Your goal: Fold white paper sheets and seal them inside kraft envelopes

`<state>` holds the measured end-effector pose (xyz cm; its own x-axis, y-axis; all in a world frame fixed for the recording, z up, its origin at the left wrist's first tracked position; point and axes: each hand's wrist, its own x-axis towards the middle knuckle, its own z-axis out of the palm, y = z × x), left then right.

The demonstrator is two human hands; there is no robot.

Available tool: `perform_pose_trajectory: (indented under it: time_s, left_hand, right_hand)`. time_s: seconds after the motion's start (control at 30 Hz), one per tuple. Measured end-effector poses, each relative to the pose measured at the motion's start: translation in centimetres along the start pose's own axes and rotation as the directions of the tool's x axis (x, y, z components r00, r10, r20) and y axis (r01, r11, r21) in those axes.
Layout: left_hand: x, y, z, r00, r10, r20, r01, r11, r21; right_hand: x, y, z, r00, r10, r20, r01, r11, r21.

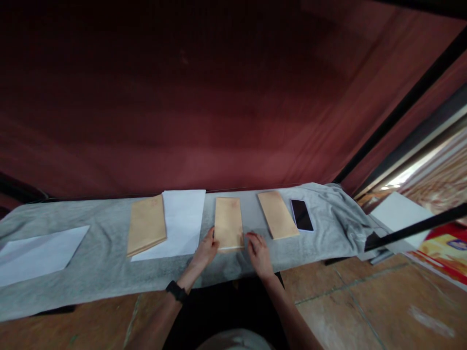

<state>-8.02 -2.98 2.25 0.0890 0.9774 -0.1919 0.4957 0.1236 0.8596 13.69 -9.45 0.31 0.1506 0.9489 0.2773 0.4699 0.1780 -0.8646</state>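
A tan paper envelope (228, 221) lies upright in front of me on the grey cloth, a thin white strip showing at its near edge. My left hand (207, 250) grips its lower left edge, thumb on top and fingers at the side. Just off the lower right edge, my right hand (259, 253) rests with loosely curled fingers and no object visible in it. To the left, a stack of tan envelopes (146, 224) overlaps white paper sheets (185, 218). On the right lies another tan envelope or small pile (278, 215), slightly turned.
A dark-screened phone (302, 215) lies right of the envelopes. More white paper (40, 255) is at the far left. The long narrow table wears a grey cloth (105, 257). A dark red curtain (204, 170) hangs behind it, and a black bar (419, 227) crosses at right.
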Motion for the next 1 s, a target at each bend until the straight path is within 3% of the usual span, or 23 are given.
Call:
perform_pose_trajectory:
  time_s: [0.07, 0.17, 0.3, 0.37, 0.43, 0.6, 0.7, 0.8, 1.0]
  left_hand:
    - [-0.4, 0.0, -0.2, 0.998, 0.039, -0.041, -0.028, 0.972, 0.233]
    - [-1.0, 0.3, 0.2, 0.975, 0.193, -0.109, -0.103, 0.83, 0.548]
    - [0.0, 1.1, 1.9, 0.85, 0.527, -0.018, -0.374, 0.626, 0.685]
    - [1.7, 1.5, 3.1, 0.783, 0.619, 0.065, -0.482, 0.537, 0.692]
    - [4.0, 1.8, 4.2, 0.758, 0.638, 0.135, -0.527, 0.478, 0.703]
    - [10.5, 2.5, 5.0, 0.783, 0.574, 0.242, -0.546, 0.447, 0.709]
    - [12.8, 2.6, 4.6, 0.785, 0.549, 0.286, -0.561, 0.435, 0.704]
    - [13.5, 2.2, 4.4, 0.772, 0.557, 0.306, -0.579, 0.417, 0.701]
    - [12.4, 0.9, 4.5, 0.685, 0.626, 0.372, -0.674, 0.351, 0.65]
  right_hand:
    - [0.1, 0.1, 0.0, 0.988, -0.111, 0.105, 0.121, 0.988, -0.097]
    - [0.1, 0.3, 0.4, 0.97, -0.173, 0.174, 0.208, 0.954, -0.214]
    - [-0.2, 0.3, 0.8, 0.965, -0.213, 0.154, 0.252, 0.918, -0.306]
    - [-0.3, 0.2, 0.9, 0.962, -0.231, 0.145, 0.267, 0.906, -0.329]
    - [-0.3, 0.0, 0.8, 0.959, -0.244, 0.142, 0.279, 0.895, -0.348]
    - [-0.2, -0.6, 0.5, 0.957, -0.238, 0.165, 0.284, 0.887, -0.364]
    - [-0.1, -0.9, 0.5, 0.96, -0.223, 0.167, 0.271, 0.891, -0.365]
    - [-0.1, -1.1, 0.6, 0.962, -0.212, 0.172, 0.262, 0.896, -0.359]
    - [0.0, -1.1, 0.6, 0.957, -0.239, 0.168, 0.284, 0.892, -0.352]
